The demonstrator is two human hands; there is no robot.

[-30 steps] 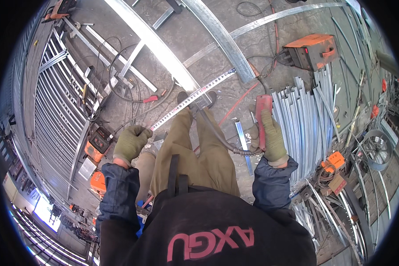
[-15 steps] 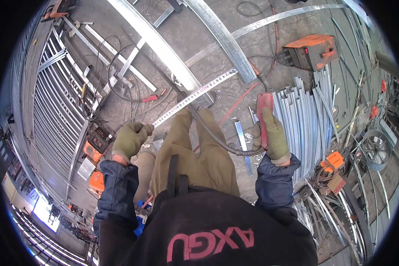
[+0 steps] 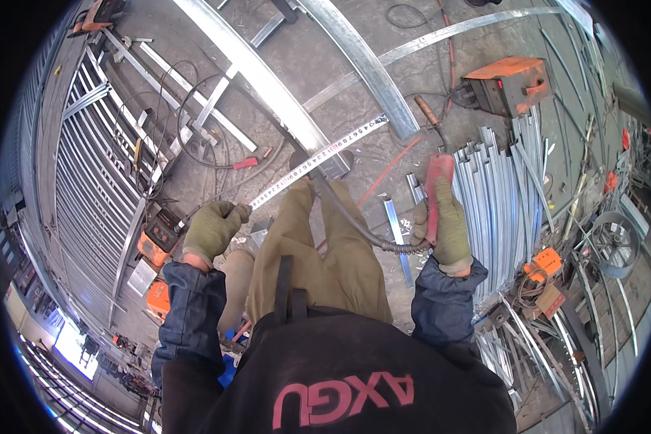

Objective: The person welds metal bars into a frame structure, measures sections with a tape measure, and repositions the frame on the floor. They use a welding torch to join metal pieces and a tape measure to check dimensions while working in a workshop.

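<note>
My left hand (image 3: 213,230), in a green work glove, is closed on the near end of a white measuring tape (image 3: 296,172). The tape slants out over my legs to the far right, across one galvanized steel channel (image 3: 267,90), and its far end lies at a second channel (image 3: 365,61). My right hand (image 3: 452,224), gloved the same way, grips the red handle of a welding torch (image 3: 440,173). Its bent neck and copper-coloured nozzle (image 3: 426,110) point away from me. The torch's dark cable (image 3: 354,228) loops from the handle's lower end across my legs.
Cut steel profiles (image 3: 484,210) lie bundled beside my right hand. An orange welding machine (image 3: 510,85) stands at far right. On the left are a rack of long steel bars (image 3: 87,195), another orange machine (image 3: 159,235) and looped cables. A narrow steel strip (image 3: 398,242) lies near my feet.
My right hand has turned the welding torch slightly, so its nozzle has swung right, away from the second channel. The left hand and the tape have stayed nearly still.
</note>
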